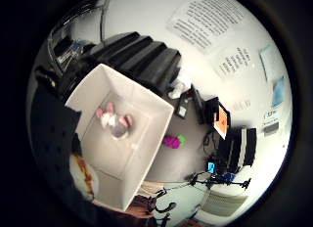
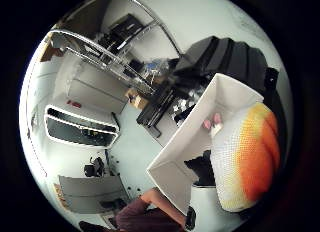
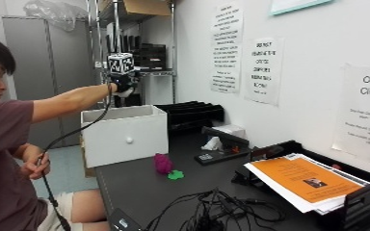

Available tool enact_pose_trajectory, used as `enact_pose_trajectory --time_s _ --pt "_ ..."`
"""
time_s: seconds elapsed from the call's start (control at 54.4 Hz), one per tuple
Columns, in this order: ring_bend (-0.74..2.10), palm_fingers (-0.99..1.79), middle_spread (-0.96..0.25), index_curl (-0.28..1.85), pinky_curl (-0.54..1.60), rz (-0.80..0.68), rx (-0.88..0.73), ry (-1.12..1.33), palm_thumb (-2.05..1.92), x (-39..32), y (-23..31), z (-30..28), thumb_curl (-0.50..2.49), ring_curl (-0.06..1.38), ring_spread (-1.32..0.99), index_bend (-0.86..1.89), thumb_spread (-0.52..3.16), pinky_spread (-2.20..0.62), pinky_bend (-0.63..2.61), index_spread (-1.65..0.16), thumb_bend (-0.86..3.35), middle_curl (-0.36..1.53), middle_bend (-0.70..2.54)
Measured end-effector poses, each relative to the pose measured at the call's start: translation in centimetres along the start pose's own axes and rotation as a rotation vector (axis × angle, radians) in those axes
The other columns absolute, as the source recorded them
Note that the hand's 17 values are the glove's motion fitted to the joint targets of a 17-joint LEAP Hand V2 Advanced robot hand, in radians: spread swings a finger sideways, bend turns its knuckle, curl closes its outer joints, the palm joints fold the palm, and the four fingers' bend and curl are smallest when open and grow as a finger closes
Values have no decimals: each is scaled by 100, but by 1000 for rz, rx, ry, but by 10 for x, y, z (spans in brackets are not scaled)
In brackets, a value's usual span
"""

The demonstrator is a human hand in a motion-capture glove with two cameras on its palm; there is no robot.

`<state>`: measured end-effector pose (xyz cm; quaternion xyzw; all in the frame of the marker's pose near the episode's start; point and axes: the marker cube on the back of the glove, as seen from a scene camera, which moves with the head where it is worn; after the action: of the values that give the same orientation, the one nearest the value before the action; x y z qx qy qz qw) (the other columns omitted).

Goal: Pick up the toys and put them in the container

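**Gloved hand over the open box, orange-and-white toy at the palm**

Outside view: the gloved right hand (image 3: 123, 84) is stretched out at arm's length, above the white box (image 3: 125, 134) that stands at the near end of the desk (image 3: 172, 197). The box lies straight below the hand, so a release, as I judge it, needs only a drop or a short lowering. From here the fingers are too small to read. The bare left hand (image 3: 36, 169) is low beside the person's lap, well apart from the box, so the right hand is by far the nearer. A magenta toy (image 3: 163, 163) with a small green piece (image 3: 175, 175) sits on the desk just beyond the box, below the hand and farther along the desk toward the wall.

Little-finger-side palm view: the camera looks down into the box (image 1: 146, 102), whose opening faces the palm. A small pink-and-white toy (image 1: 115, 120) lies on its floor. The magenta toy (image 1: 171, 141) and its green bit (image 1: 181, 138) lie on the desk outside the wall. A sliver of orange and white (image 1: 83, 174) shows against the dark glove.

Thumb-side palm view: a rounded toy (image 2: 247, 157), white mesh shading into yellow and orange bands, fills the space close to the palm, over the box (image 2: 192, 137). It looks soft. It is probably held, but whether fingers curl round it I cannot tell.
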<state>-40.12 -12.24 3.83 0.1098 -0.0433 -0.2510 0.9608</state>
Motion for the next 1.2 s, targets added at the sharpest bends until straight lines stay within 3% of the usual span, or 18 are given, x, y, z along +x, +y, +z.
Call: enact_pose_trajectory --time_s 0.166,0.46,0.478,0.533,0.552,0.57,0.589,0.607,0.625,0.644,0.662,0.68,0.699,0.717,0.754,0.901,1.195 --pt "139 100 -16 89 62 -95 -86 74 58 -3 4 58 107 74 -37 94 20 -39 106 -30 5 82 122" --pt "136 85 -19 96 62 45 -226 -38 58 7 16 120 112 73 -37 81 26 -38 111 -33 2 81 113" --pt "135 57 -22 95 64 57 -236 -57 61 8 16 123 112 73 -38 74 33 -38 120 -33 4 77 94" --pt "140 41 -23 98 67 89 -295 -121 61 8 19 130 111 75 -38 66 43 -38 131 -32 4 75 77" --pt "138 52 -23 98 64 99 -325 -143 57 8 20 132 110 74 -37 62 42 -37 124 -32 0 80 95" --pt "136 42 -23 95 62 110 -358 -165 55 8 20 135 110 72 -38 54 47 -36 123 -32 -1 77 91" --pt "137 53 -24 97 63 123 -389 -185 56 8 21 138 110 72 -38 56 46 -36 125 -33 0 79 96" --pt "136 33 -24 92 59 138 -417 -201 52 8 21 141 108 70 -38 45 55 -34 120 -32 -2 76 88" --pt "122 -11 -21 89 62 150 -436 -214 35 8 21 143 104 67 -35 34 67 -29 124 -29 -11 72 74" --pt "128 5 -21 94 64 157 -446 -224 34 7 21 145 103 72 -35 40 72 -30 122 -29 -7 75 80" --pt "110 -46 -15 85 66 159 -448 -231 23 7 20 146 97 66 -28 22 78 -23 132 -25 -13 68 60" --pt "103 -51 -12 83 64 162 -446 -230 17 7 20 146 93 65 -25 16 84 -20 133 -24 -13 66 53" --pt "111 -14 -16 84 59 171 -442 -223 22 7 20 147 94 67 -29 21 88 -22 126 -25 -5 68 61" --pt "92 -51 -10 76 61 180 -438 -212 12 8 20 148 89 59 -23 7 92 -17 134 -22 -11 61 45" --pt "74 -66 -4 66 58 177 -432 -194 0 9 20 147 82 54 -17 -1 96 -12 135 -20 -12 56 31" --pt "44 -56 6 44 52 118 -389 -195 -9 9 21 135 64 41 -4 -5 107 0 125 -14 -8 44 9" --pt "31 -46 10 22 44 150 -275 -113 -8 14 24 103 44 37 4 -2 113 7 114 -11 -6 29 7"
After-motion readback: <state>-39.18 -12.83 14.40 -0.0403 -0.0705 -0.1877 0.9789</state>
